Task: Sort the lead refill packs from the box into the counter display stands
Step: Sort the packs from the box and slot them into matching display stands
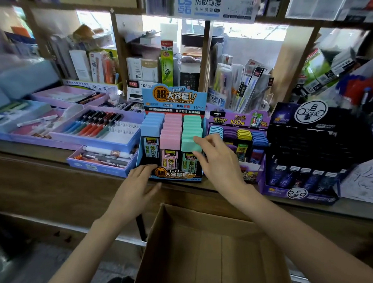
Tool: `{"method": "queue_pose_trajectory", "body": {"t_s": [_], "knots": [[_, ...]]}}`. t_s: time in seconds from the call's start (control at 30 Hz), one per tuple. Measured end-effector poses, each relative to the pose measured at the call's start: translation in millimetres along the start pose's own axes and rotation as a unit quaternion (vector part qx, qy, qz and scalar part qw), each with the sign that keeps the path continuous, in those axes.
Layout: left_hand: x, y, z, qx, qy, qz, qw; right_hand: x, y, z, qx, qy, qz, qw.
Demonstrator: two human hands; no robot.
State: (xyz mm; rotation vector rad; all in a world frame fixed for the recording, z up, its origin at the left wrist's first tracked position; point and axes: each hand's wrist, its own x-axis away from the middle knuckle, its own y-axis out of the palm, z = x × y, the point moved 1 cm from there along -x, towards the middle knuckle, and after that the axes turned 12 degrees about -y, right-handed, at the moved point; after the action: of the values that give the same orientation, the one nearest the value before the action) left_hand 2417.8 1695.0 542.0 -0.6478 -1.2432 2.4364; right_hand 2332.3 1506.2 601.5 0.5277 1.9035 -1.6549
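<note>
A blue display stand [173,99] stands on the counter with three rows of lead refill packs: blue [151,125], pink [170,133] and green [191,128]. My left hand [138,185] rests open against the stand's lower left front corner. My right hand [218,159] has its fingers on the frontmost green pack at the stand's right side. A purple stand [240,120] with several coloured packs sits just to the right. The brown cardboard box [197,246] lies open below the counter; no packs show in its visible part.
A dark stand [304,150] with navy packs is at the right. Purple and blue pen trays [92,127] fill the counter's left. Shelves of stationery rise behind. The wooden counter edge [55,167] runs across in front.
</note>
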Motion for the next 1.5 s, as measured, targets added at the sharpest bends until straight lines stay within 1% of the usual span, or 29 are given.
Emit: {"method": "queue_pose_trajectory", "body": {"t_s": [0.07, 0.13, 0.2, 0.23, 0.3, 0.37, 0.47, 0.53, 0.6, 0.77, 0.9, 0.97, 1.03, 1.1, 1.2, 1.27, 1.33, 1.37, 1.43, 1.5], "knots": [[-6.6, -9.9, 5.5, 0.031, 0.003, 0.021, 0.999, -2.5, -1.8, 1.9, 0.042, -0.017, 0.014, 0.999], [-12.5, -22.2, 13.5, 0.098, 0.018, 0.105, 0.990, -4.8, -2.2, 3.7, 0.057, -0.024, 0.006, 0.998], [-22.7, -33.1, 20.8, 0.158, 0.012, 0.176, 0.972, -9.2, -1.0, 4.0, 0.013, 0.001, -0.007, 1.000], [-31.5, -37.2, 23.3, 0.181, 0.000, 0.187, 0.966, -13.2, -0.8, 3.3, -0.042, 0.029, -0.005, 0.999], [-53.3, -40.3, 26.2, 0.226, -0.046, 0.161, 0.960, -24.5, 0.1, 1.6, -0.167, 0.099, 0.020, 0.981], [-76.7, -38.8, 26.3, 0.288, -0.107, 0.101, 0.946, -36.8, 2.9, 0.7, -0.246, 0.163, 0.030, 0.955], [-103.0, -29.3, 24.1, 0.368, -0.152, 0.041, 0.916, -44.9, 10.8, -2.8, -0.284, 0.204, 0.027, 0.937], [-111.2, -22.2, 21.9, 0.400, -0.162, 0.037, 0.902, -45.2, 19.3, -5.3, -0.295, 0.210, 0.021, 0.932], [-114.8, -16.2, 21.4, 0.423, -0.164, 0.049, 0.890, -45.2, 27.2, -6.2, -0.301, 0.226, 0.029, 0.926], [-123.1, -5.0, 24.8, 0.426, -0.153, 0.065, 0.889, -51.2, 38.4, -7.0, -0.327, 0.270, 0.064, 0.903], [-132.8, -5.6, 23.0, 0.446, -0.156, 0.046, 0.880, -52.9, 41.4, -6.8, -0.322, 0.272, 0.055, 0.905], [-135.9, -6.2, 21.1, 0.436, -0.151, 0.040, 0.886, -53.0, 41.7, -6.1, -0.314, 0.263, 0.053, 0.911], [-137.5, -7.0, 19.5, 0.402, -0.137, 0.038, 0.905, -56.2, 41.8, -3.2, -0.294, 0.252, 0.050, 0.921], [-139.0, -7.8, 18.3, 0.375, -0.124, 0.039, 0.918, -62.8, 42.3, 0.8, -0.287, 0.261, 0.057, 0.920], [-139.4, -9.4, 19.4, 0.380, -0.124, 0.027, 0.916, -70.4, 44.0, 2.3, -0.295, 0.289, 0.080, 0.907], [-137.5, -13.3, 22.7, 0.382, -0.128, 0.013, 0.915, -70.6, 45.0, 1.0, -0.297, 0.291, 0.076, 0.906], [-132.1, -19.6, 25.9, 0.361, -0.125, -0.001, 0.924, -68.8, 44.0, 1.5, -0.289, 0.270, 0.059, 0.917], [-126.8, -23.8, 27.5, 0.334, -0.112, 0.010, 0.936, -67.0, 41.6, 1.4, -0.273, 0.250, 0.050, 0.928], [-109.3, -31.6, 32.4, 0.248, -0.050, 0.072, 0.965, -62.2, 33.8, 0.8, -0.217, 0.180, 0.040, 0.958], [-85.1, -32.1, 36.7, 0.156, 0.039, 0.121, 0.980, -56.8, 25.4, 0.7, -0.139, 0.081, 0.017, 0.987]]}}
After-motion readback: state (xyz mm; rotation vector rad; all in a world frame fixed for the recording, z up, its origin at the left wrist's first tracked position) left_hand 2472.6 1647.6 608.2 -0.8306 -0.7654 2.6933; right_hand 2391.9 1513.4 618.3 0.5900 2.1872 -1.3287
